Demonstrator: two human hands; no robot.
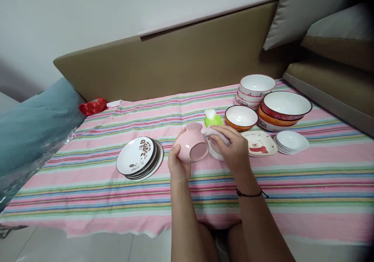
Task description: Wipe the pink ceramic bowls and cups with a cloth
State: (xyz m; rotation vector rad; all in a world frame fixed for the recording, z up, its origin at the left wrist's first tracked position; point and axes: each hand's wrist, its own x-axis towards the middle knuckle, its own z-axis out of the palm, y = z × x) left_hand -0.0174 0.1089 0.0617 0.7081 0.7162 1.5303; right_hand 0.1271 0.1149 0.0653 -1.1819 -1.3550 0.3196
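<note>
My left hand [179, 162] is closed around a pink bowl [191, 143] from its left side. The bowl is tipped, so its round base faces toward me. In my right hand [235, 147] is a pale lilac, folded piece that looks like a cloth [217, 132]. Its end meets the right side of the bowl near the rim. Directly behind, a white and pink dish [216, 155] lies partly hidden by the bowl and my right hand. A green and white leaf-shaped dish [213, 118] shows just beyond my fingers.
Plates with brown flowers [136, 157] are stacked at left. At right stand white bowls with red rims [257, 83], large bowls [286, 104], an orange bowl [242, 117], a bear-patterned plate [260, 143] and small white bowls [292, 141]. A red bundle [93, 106] lies far left on the striped cloth [96, 192].
</note>
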